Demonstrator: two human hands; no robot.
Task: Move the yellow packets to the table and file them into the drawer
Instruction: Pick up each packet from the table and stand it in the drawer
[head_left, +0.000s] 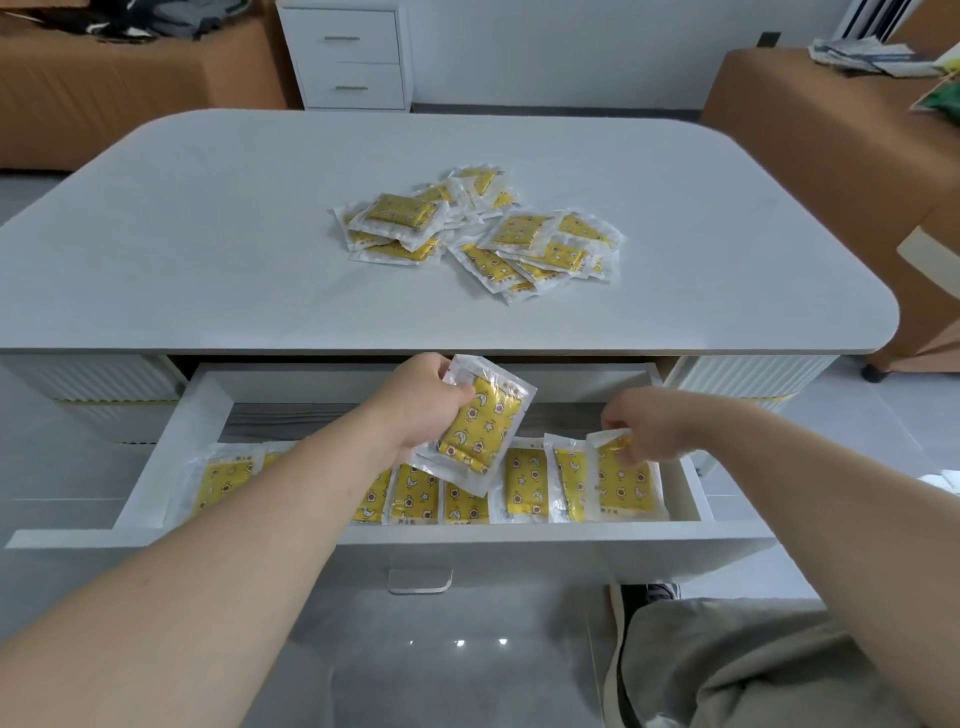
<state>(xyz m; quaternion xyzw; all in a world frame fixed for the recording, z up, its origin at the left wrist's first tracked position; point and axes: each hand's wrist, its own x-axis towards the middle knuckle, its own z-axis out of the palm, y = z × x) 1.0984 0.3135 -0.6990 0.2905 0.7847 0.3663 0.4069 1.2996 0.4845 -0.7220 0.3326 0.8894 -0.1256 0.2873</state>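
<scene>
— Entry one, yellow packets: location?
— Loose heap mid-worktop; filed row side by side in the open drawer.
— In hand?
— Left hand: fingers clenched round a small stack above the drawer. Right hand: fingers pinching the top edge of the end packet, right end of row.
— Markings?
— Moon, star and flower print; lettering too small to read.

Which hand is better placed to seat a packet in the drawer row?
The right hand: it pinches the rightmost packet inside the drawer; the left hand holds a stack of packets above the row.
</scene>
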